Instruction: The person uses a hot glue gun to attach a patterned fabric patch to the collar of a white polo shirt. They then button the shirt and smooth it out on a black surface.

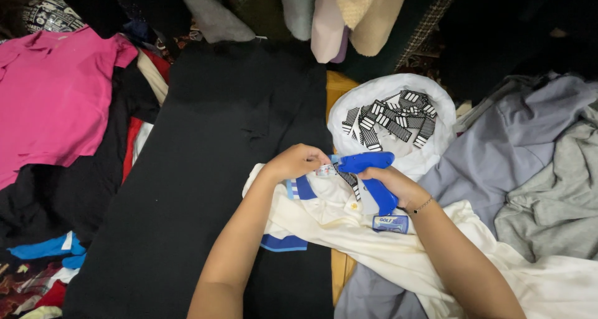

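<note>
My right hand (393, 183) grips a blue tagging gun (369, 169) with its tip pointing left. My left hand (294, 161) pinches the collar label of a cream polo shirt (386, 247) with blue collar stripes, right at the gun's tip. A small striped black-and-white tag (349, 179) sits under the gun by the collar. The shirt lies across a black garment (205, 169) and a grey one, its body running toward the lower right.
A white bag (436, 151) holding several striped tags lies just beyond my hands. Grey garments (536, 169) pile on the right, a pink shirt (50, 95) on the left. More clothes hang along the top. An orange surface (339, 85) shows between the piles.
</note>
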